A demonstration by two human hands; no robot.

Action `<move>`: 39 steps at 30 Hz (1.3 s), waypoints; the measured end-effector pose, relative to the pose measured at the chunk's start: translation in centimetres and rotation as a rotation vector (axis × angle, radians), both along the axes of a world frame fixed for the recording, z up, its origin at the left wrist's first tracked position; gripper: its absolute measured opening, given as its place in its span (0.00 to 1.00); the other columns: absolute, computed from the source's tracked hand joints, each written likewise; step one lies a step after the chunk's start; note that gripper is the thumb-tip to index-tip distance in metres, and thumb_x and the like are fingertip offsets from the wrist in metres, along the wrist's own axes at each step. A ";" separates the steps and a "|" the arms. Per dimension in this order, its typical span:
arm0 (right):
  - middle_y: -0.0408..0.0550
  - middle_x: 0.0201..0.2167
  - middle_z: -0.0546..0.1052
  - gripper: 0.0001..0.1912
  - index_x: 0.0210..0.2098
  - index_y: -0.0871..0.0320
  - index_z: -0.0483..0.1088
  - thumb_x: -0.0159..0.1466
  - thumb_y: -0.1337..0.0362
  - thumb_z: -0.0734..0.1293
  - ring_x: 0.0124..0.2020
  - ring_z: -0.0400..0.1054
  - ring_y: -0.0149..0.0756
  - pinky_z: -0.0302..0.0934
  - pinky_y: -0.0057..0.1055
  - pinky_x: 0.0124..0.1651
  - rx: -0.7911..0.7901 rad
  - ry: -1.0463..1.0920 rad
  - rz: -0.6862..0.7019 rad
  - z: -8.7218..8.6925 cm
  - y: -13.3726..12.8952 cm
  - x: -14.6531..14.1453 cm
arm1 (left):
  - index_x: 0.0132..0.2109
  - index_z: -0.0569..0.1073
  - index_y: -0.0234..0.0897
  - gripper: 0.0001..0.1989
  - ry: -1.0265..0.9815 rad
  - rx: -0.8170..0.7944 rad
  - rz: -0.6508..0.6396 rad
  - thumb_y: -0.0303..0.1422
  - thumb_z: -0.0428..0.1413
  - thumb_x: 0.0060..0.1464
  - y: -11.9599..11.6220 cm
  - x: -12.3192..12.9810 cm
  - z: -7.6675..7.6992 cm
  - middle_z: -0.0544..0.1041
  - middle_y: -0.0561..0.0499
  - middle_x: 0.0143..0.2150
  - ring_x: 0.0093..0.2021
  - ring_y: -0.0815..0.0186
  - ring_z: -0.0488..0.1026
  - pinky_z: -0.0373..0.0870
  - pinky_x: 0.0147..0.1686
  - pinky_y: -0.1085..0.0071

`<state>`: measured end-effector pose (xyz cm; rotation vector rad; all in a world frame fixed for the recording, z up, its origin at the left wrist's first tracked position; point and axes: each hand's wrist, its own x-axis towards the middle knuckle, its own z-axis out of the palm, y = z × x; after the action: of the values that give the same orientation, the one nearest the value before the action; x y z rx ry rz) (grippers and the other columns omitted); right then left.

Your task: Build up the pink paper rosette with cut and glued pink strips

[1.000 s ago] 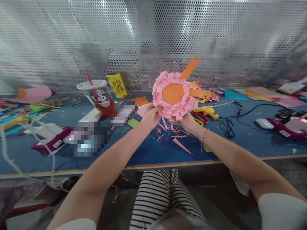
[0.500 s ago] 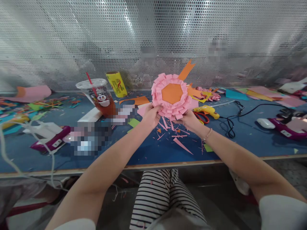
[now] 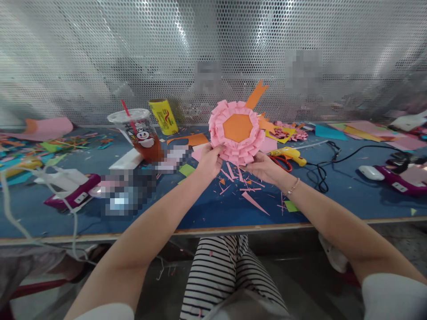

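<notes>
A round pink paper rosette (image 3: 239, 151) with looped petals is held up over the blue table. At its middle sits an orange paper disc (image 3: 237, 127), and orange ribbon tails (image 3: 256, 94) stick out at its upper right. My left hand (image 3: 211, 163) is closed on the lower left edge, thumb on the front. My right hand (image 3: 262, 169) grips the lower right edge, its fingers partly hidden behind the petals. Just right of that hand lie a yellow glue gun (image 3: 289, 155) and red-handled scissors (image 3: 282, 162). Pink paper strips (image 3: 255, 202) are scattered below the rosette.
At the left stand a plastic drink cup (image 3: 142, 138) with a red straw and a yellow can-like roll (image 3: 164, 117). Purple power strips (image 3: 71, 193) with cables lie at both sides. Behind the blue table (image 3: 213, 213) rises a perforated metal panel (image 3: 133, 58). More coloured paper (image 3: 373, 133) lies right.
The rosette has shifted slightly left, its tails moving with it. Both hands keep their hold; the right-hand fingers have moved a little at the lower edge.
</notes>
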<state>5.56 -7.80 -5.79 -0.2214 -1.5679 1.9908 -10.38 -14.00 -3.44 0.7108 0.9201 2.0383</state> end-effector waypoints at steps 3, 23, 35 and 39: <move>0.43 0.40 0.75 0.19 0.40 0.55 0.68 0.48 0.68 0.71 0.43 0.69 0.31 0.61 0.37 0.53 -0.044 0.001 -0.009 0.2 -0.2 0.1 | 0.26 0.69 0.34 0.09 0.022 0.016 -0.004 0.18 0.56 0.36 0.0 0.1 0.0 0.74 0.52 0.25 0.26 0.72 0.71 0.68 0.30 0.75; 0.40 0.33 0.76 0.14 0.34 0.56 0.70 0.47 0.70 0.71 0.36 0.70 0.27 0.63 0.34 0.51 -0.144 0.001 -0.012 0.0 0.2 0.1 | 0.31 0.69 0.34 0.10 0.152 0.093 -0.035 0.22 0.57 0.36 -0.5 0.6 0.2 0.75 0.52 0.29 0.30 0.70 0.72 0.67 0.32 0.73; 0.42 0.30 0.75 0.09 0.29 0.57 0.70 0.48 0.64 0.71 0.34 0.69 0.30 0.62 0.35 0.48 0.088 -0.021 -0.183 -0.5 0.4 -0.3 | 0.29 0.68 0.35 0.11 0.132 0.093 -0.067 0.21 0.59 0.35 -0.5 0.3 0.1 0.72 0.56 0.26 0.26 0.76 0.67 0.63 0.29 0.78; 0.44 0.27 0.74 0.05 0.29 0.56 0.71 0.53 0.62 0.67 0.36 0.68 0.38 0.63 0.39 0.46 0.540 -0.100 -0.465 -0.6 0.6 0.0 | 0.31 0.69 0.37 0.11 0.089 0.061 -0.094 0.23 0.60 0.39 -0.6 0.1 -0.2 0.72 0.57 0.29 0.27 0.76 0.68 0.64 0.32 0.77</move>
<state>5.51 -7.17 -6.35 -0.4234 -1.8499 1.1762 -10.31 -14.63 -3.64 0.8682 0.8614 1.9716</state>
